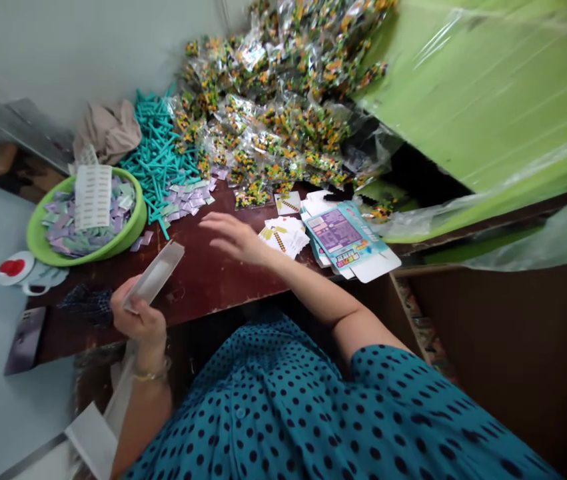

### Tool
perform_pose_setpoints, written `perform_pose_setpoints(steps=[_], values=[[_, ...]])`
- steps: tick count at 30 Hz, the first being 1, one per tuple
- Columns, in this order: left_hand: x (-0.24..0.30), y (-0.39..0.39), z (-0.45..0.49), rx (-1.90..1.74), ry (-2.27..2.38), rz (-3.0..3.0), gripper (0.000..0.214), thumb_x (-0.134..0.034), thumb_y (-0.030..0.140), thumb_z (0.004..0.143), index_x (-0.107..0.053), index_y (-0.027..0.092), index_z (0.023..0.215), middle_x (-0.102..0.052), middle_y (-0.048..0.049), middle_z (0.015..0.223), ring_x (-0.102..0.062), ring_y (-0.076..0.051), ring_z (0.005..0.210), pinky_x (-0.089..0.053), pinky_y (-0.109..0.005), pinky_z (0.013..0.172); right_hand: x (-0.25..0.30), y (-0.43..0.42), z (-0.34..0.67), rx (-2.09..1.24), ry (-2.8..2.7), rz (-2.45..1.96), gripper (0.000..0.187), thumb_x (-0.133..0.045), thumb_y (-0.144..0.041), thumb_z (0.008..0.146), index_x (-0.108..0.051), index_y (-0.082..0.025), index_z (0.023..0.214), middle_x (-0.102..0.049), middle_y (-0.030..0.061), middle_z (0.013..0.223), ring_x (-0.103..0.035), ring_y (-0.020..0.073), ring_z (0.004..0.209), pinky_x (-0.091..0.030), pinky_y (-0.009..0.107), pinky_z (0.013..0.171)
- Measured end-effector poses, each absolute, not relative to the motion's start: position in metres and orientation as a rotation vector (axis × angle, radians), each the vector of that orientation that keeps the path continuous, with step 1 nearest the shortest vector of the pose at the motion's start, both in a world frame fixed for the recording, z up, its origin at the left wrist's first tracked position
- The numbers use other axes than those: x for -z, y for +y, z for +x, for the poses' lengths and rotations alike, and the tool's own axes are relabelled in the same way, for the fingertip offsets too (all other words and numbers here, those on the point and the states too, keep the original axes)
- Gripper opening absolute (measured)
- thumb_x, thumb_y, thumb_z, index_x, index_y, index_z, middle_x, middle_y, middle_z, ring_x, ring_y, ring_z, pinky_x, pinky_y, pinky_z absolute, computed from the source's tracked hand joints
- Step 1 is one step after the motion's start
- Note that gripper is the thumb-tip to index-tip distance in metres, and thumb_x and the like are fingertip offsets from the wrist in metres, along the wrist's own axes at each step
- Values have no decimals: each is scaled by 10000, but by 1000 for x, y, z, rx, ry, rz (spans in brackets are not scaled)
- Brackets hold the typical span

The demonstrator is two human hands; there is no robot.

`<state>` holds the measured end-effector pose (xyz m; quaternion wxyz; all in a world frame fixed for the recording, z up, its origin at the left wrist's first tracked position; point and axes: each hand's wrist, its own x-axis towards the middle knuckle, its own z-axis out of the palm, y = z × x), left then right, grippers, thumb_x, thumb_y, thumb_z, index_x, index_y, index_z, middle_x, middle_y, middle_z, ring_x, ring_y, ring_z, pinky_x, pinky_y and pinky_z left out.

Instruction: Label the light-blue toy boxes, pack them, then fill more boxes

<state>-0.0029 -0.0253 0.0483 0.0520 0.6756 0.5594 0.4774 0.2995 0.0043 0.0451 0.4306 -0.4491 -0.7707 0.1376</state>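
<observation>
My left hand is closed around a clear plastic tray, long and narrow, held tilted above the front of the dark red table. Over the middle of the table reaches my right hand, fingers stretched out, with nothing in it. Beyond its fingertips lie small lilac packets and a heap of teal plastic sticks. Printed cards are close to the right wrist. Flattened printed boxes are stacked at the table's right front edge.
A green basin of small packets, with a sticker sheet on top, stands left. Near it are a lidded mug and a phone. Bags of colourful pieces pile up at the back. A green plastic-wrapped panel rises right.
</observation>
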Motion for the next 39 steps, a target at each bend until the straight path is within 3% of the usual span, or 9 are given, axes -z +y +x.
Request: perform_pose_setpoints(steps=[5, 11, 14, 18, 22, 25, 29, 33, 39], values=[[-34, -11, -5, -1603, 1634, 2237, 404, -390, 405, 1051, -654, 163, 1236, -724, -179, 1170, -692, -302, 1109, -523, -481, 1015, -14, 75, 406, -420, -1902, -1943, 350, -487, -208, 1049, -721, -114, 1291, -712, 171, 1317, -640, 233, 1229, -454, 342, 1081], [14, 2, 16, -1104, 1406, 2597, 317, -537, 373, 987, -681, 179, 1193, -741, -184, 1198, -678, -348, 1227, -446, -568, 1122, -8, 145, 374, -506, -2115, -1868, 316, -524, -259, 1040, -775, -200, 1223, -761, 104, 1245, -672, 198, 1161, -447, 253, 1008], [26, -4, 19, -909, 1488, 2589, 336, -625, 404, 957, -707, 204, 1216, -735, -174, 1265, -669, -377, 1258, -463, -596, 1098, -10, 175, 324, -482, -2101, -1941, 315, -604, -288, 1005, -757, -124, 1226, -744, 179, 1251, -666, 243, 1169, -482, 287, 981], [18, -6, 6, -905, 1594, 2477, 320, -513, 389, 1033, -750, 215, 1160, -762, -153, 1230, -702, -349, 1225, -513, -556, 1033, -11, 192, 287, -419, -1978, -2095, 349, -550, -168, 995, -712, 19, 1241, -682, 314, 1284, -633, 325, 1234, -509, 376, 982], [-14, 7, -12, -1141, 1756, 2226, 462, -401, 473, 1071, -755, 179, 1112, -783, -157, 1164, -724, -288, 1153, -519, -470, 1034, -17, 175, 301, -450, -1954, -2169, 376, -418, -28, 969, -756, 26, 1125, -729, 324, 1122, -698, 338, 1103, -521, 401, 916], [-31, 22, -22, -1284, 1956, 1964, 521, -403, 544, 1058, -745, 153, 1096, -789, -162, 1084, -734, -268, 1029, -548, -410, 938, -32, 156, 307, -379, -1908, -2186, 409, -421, -65, 987, -724, -27, 1259, -741, 293, 1117, -704, 350, 1068, -513, 431, 897], [-37, 40, -28, -1353, 2021, 1882, 498, -417, 543, 1057, -734, 158, 1040, -779, -152, 1047, -717, -251, 997, -535, -389, 936, -53, 109, 237, -186, -2004, -1562, 374, -462, -159, 1035, -760, -229, 1250, -770, 133, 1141, -649, 297, 1120, -473, 465, 1007], [-43, 47, -32, -1389, 1872, 2081, 467, -422, 461, 1084, -737, 117, 1055, -767, -162, 1038, -702, -237, 986, -523, -398, 925, -53, 76, 155, -207, -2206, -956, 312, -532, -219, 1039, -758, -249, 1251, -727, 94, 1305, -570, 284, 1269, -400, 507, 1138], [-18, 25, -44, -1096, 1648, 2506, 407, -431, 354, 1076, -709, 167, 1306, -734, -162, 1308, -646, -304, 1279, -448, -476, 1102, -26, 132, 309, 16, -1687, -1840, 439, -564, -284, 1009, -613, -189, 1435, -373, 194, 1653, -271, 375, 1554, -245, 627, 1229]])
